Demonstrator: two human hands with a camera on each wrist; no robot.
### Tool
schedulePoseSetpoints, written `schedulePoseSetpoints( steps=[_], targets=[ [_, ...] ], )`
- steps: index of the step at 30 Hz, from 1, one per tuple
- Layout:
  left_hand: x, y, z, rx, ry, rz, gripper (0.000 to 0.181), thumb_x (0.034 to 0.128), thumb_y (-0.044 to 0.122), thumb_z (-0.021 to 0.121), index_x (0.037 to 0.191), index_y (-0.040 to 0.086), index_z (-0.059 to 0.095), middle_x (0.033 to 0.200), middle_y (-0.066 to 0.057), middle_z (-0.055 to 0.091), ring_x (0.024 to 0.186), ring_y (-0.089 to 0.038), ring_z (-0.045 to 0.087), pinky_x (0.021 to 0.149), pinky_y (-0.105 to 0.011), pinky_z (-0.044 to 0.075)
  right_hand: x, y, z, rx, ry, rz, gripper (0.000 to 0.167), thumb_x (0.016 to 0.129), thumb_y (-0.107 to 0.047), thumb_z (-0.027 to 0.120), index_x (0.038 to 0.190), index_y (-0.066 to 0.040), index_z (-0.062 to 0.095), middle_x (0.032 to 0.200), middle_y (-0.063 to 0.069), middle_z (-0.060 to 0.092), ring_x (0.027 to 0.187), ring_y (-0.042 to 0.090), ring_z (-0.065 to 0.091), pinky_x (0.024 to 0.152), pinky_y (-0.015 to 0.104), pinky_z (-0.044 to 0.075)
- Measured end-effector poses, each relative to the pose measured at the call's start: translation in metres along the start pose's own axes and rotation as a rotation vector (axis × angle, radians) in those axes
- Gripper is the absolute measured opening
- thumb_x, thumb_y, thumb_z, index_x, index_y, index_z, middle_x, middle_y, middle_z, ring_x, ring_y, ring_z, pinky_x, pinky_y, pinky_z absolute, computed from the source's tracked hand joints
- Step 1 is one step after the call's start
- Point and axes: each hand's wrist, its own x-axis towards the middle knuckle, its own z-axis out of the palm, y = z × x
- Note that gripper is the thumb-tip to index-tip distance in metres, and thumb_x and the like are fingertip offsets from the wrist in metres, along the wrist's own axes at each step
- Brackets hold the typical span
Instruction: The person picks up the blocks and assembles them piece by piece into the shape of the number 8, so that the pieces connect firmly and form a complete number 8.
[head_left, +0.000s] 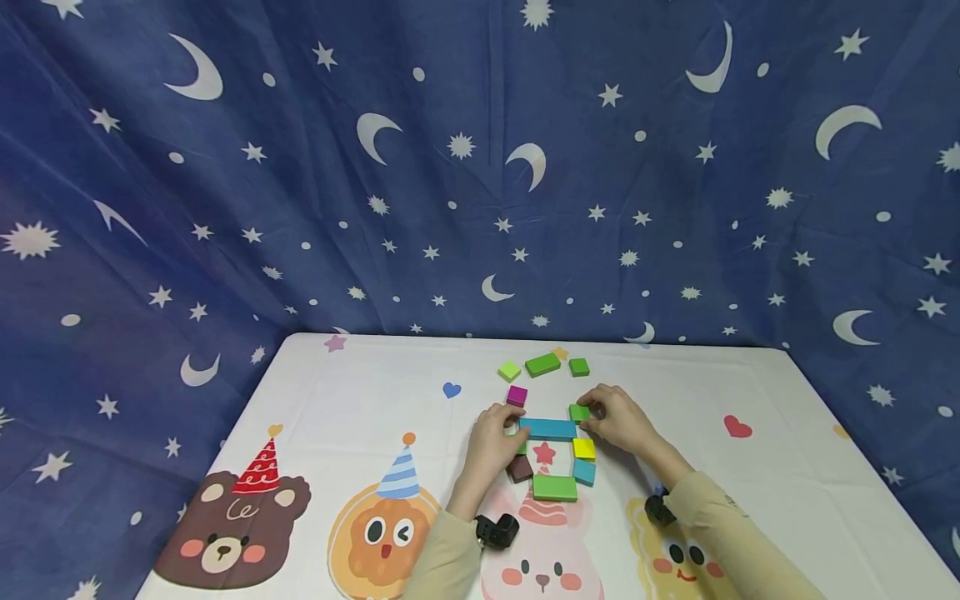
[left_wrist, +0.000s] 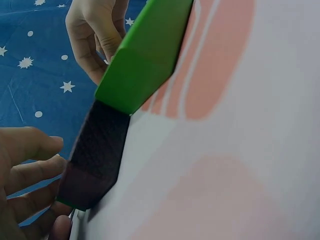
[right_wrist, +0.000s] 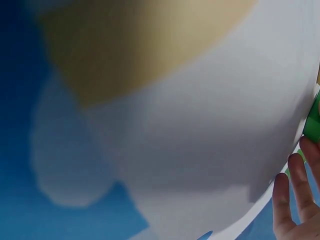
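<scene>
Two bare hands work over colorful blocks on a white, cartoon-printed table. The right hand (head_left: 618,418) pinches a small green block (head_left: 579,412) between thumb and fingertip, at the far right corner of a block ring. The left hand (head_left: 491,440) has its fingers curved close at the left end of a long blue block (head_left: 548,430), smooth and rectangular, lying flat across the ring's far side; whether they grip it cannot be told. A half-hidden green block (head_left: 521,442) lies under the left fingers, with a dark brown block (head_left: 520,468) just nearer. A magenta block (head_left: 517,395) lies just beyond the left fingertips. Yellow (head_left: 583,449) and short blue (head_left: 584,472) blocks line the right side; a bright green bar (head_left: 555,488) forms the near side.
</scene>
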Motion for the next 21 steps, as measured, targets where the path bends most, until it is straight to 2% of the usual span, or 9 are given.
schedulePoseSetpoints(
  steps=[11, 18, 21],
  targets=[
    [0.002, -0.001, -0.003, -0.083, 0.019, -0.055, 0.023, 0.0867, 0.017, 0.066, 0.108, 0.009, 0.07, 0.094, -0.006, 0.065, 0.085, -0.016, 0.06, 0.074, -0.024, 0.046, -0.001, 0.002, -0.001, 0.033, -0.006, 0.0, 0.031, 0.075, -0.008, 0.078, 0.105, -0.007, 0.07, 0.091, 0.002, 0.062, 0.085, 0.018, 0.048, 0.075, 0.034, 0.041],
    [0.004, -0.003, -0.006, -0.102, 0.066, -0.053, 0.019, 0.0866, 0.015, 0.066, 0.104, 0.01, 0.071, 0.093, -0.005, 0.066, 0.083, -0.014, 0.061, 0.073, -0.024, 0.047, -0.002, 0.007, -0.002, 0.094, -0.031, -0.001, 0.043, 0.076, -0.007, 0.077, 0.117, -0.005, 0.064, 0.106, 0.007, 0.066, 0.095, 0.022, 0.054, 0.086, 0.041, 0.046],
    [0.005, -0.004, -0.007, -0.107, 0.08, -0.061, 0.018, 0.0862, 0.014, 0.066, 0.103, 0.009, 0.071, 0.092, -0.005, 0.066, 0.083, -0.014, 0.061, 0.072, -0.024, 0.047, -0.002, 0.011, -0.002, 0.127, -0.043, -0.002, 0.042, 0.078, -0.007, 0.075, 0.119, -0.005, 0.063, 0.109, 0.009, 0.066, 0.098, 0.023, 0.056, 0.09, 0.044, 0.047]
  ],
)
